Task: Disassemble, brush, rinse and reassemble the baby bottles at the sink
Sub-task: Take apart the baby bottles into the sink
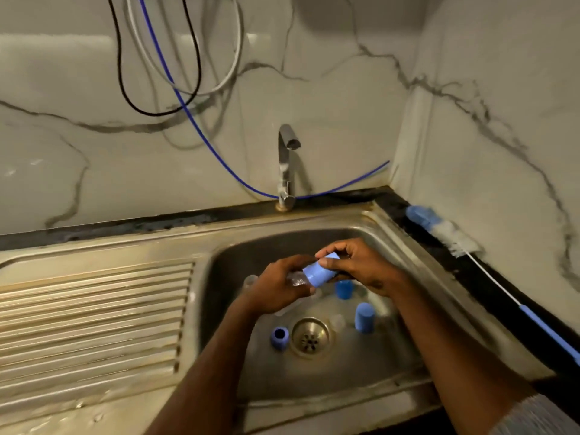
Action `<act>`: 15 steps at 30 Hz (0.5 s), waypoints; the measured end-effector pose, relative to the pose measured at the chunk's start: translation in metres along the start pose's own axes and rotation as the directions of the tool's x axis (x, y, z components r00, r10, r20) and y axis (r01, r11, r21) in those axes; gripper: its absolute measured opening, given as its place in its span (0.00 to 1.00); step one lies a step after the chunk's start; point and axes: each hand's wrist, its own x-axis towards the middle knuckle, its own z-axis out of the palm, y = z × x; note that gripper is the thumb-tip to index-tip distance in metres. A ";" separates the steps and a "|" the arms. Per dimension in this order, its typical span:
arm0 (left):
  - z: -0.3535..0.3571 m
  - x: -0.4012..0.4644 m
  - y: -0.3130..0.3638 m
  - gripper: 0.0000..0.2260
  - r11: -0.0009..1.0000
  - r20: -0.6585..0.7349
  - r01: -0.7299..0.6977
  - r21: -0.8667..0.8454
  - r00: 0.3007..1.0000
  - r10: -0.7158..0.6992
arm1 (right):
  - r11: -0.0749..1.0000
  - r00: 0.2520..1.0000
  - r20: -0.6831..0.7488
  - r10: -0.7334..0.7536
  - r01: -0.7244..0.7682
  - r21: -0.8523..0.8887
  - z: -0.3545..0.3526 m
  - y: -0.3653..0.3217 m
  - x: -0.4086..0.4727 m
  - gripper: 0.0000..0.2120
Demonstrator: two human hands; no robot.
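A: What are the hands doing over the sink point(392, 233)?

B: Both are closing on one baby bottle point(309, 276), which is being held above the basin. The left hand point(276, 285) is wrapping its curled fingers around the clear body, and the right hand point(354, 263) is pinching the blue cap point(320, 271) with thumb and fingertips.

A: Which way is the bottle lying?

B: It is tilting, its long axis running from lower left, inside the left hand, up and to the right, cap end toward the right hand. So the cap is likely coming off along that line, with the right hand nearer to it.

A: And the other parts?

B: Three blue pieces are sitting in the basin: one point(279, 338) left of the drain point(310, 337), one point(364, 317) right of it, another point(343, 288) just below the hands. The bottle brush point(445, 230) is lying on the dark surface point(489, 277) to the right, well apart. No water appears to be running from the faucet point(287, 164).
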 end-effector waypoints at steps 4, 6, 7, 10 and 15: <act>-0.004 0.002 -0.008 0.29 1.000 0.017 0.021 0.005 1.000 -0.021 | 1.000 1.000 0.029 -0.007 0.007 0.014 0.004 0.005 0.006 0.09; -0.005 0.002 -0.009 0.30 0.999 0.054 0.038 0.015 0.998 -0.038 | 1.000 0.999 0.043 0.002 -0.003 0.020 0.005 0.006 0.006 0.11; -0.005 0.001 -0.009 0.30 0.999 0.069 0.042 0.017 0.997 -0.044 | 1.000 0.999 0.053 0.006 -0.007 0.012 0.005 0.006 0.005 0.11; -0.005 0.001 -0.009 0.30 0.998 0.106 0.067 0.006 0.992 -0.067 | 1.000 0.997 0.076 0.019 -0.018 -0.011 0.004 0.007 0.004 0.11; -0.010 -0.003 -0.018 0.36 0.991 0.235 0.127 -0.032 0.965 -0.116 | 0.999 0.997 0.078 -0.008 0.004 0.045 -0.006 0.009 0.002 0.14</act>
